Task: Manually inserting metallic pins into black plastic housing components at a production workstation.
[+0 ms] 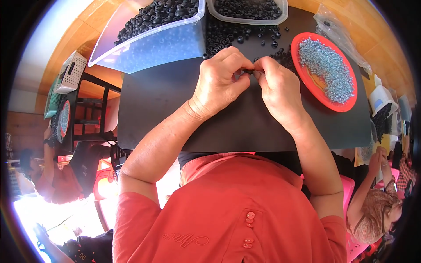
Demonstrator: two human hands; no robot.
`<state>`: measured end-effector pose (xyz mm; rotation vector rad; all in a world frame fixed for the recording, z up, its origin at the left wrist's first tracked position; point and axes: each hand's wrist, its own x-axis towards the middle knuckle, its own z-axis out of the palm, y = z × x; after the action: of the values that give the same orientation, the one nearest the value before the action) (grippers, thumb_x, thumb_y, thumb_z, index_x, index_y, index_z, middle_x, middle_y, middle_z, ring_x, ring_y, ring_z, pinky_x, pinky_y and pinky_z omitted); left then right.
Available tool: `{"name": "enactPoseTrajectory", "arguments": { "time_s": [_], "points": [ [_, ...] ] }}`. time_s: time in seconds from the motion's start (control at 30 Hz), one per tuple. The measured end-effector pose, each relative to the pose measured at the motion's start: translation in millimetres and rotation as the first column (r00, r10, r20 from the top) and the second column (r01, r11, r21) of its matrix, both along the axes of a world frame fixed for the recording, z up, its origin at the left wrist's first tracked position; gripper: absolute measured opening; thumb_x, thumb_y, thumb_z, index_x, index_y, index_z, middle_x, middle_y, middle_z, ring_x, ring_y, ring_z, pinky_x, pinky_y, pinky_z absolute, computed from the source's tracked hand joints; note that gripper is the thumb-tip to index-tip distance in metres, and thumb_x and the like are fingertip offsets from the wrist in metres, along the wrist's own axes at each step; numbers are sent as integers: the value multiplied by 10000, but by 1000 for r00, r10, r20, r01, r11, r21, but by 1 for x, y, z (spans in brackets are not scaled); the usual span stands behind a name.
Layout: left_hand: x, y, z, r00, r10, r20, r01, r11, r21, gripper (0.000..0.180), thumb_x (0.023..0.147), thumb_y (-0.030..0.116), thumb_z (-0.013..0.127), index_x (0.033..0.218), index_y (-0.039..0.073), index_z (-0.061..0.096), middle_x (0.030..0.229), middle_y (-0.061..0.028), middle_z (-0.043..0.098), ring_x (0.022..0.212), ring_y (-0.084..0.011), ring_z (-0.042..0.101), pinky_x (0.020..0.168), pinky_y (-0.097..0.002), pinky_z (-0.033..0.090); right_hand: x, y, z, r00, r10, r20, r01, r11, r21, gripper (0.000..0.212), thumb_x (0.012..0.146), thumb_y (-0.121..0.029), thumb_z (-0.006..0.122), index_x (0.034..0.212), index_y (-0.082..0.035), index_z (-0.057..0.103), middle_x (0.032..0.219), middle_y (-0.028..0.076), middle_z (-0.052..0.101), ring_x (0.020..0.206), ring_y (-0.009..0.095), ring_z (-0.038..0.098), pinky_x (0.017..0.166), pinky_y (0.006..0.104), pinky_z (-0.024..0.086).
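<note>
Above the middle of the dark table (162, 109), my left hand (219, 79) and my right hand (280, 90) meet fingertip to fingertip. Pinched between them is a small black part (248, 71), mostly covered by the fingers. Just beyond my hands lie loose black round parts (223, 37), scattered on the tabletop. To the right of my right hand is a red plate (302, 81) with a heap of small shiny blue-silver pieces (329, 65), too fine to make out singly.
A large clear bin (162, 48) of black round parts stands at the far left, and a smaller clear tub (250, 19) of them at the back. A plastic bag (342, 33) lies at the far right. Other people sit at tables on both sides.
</note>
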<state>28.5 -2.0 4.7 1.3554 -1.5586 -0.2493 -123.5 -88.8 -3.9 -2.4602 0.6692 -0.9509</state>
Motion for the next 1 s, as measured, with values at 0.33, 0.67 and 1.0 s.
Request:
{"name": "enactPoseTrajectory", "arguments": {
  "time_s": [0.33, 0.67, 1.0],
  "points": [
    [-2, -4, -7, 999, 19, 41, -14, 994, -109, 232, 712, -117, 638, 915, -13, 679, 895, -70, 641, 749, -144, 617, 670, -254, 524, -1, -7, 0, 990, 133, 51, -142, 946, 292, 111, 890, 18, 546, 984, 29, 602, 744, 92, 605, 627, 130, 552, 585, 273, 461],
    [2, -2, -8, 981, 84, -173, -81, 996, 26, 157, 740, -41, 642, 888, -17, 689, 834, -54, 655, 728, -116, 604, 667, -253, 516, -3, -7, 4, 992, 112, 50, -122, 930, 347, 115, 884, -12, 577, 975, 30, 633, 762, 74, 636, 655, 116, 578, 613, 275, 470],
    [21, -8, -10, 829, 256, -498, -181, 964, 194, 171, 715, 33, 689, 876, -13, 721, 767, -72, 695, 636, -113, 603, 590, -252, 514, -2, 48, 25, 871, 465, -160, -492, 823, -285, 363, 703, -235, 789, 1031, -116, 688, 986, 43, 600, 926, 253, 597, 759, 381, 454]
  ]
}}
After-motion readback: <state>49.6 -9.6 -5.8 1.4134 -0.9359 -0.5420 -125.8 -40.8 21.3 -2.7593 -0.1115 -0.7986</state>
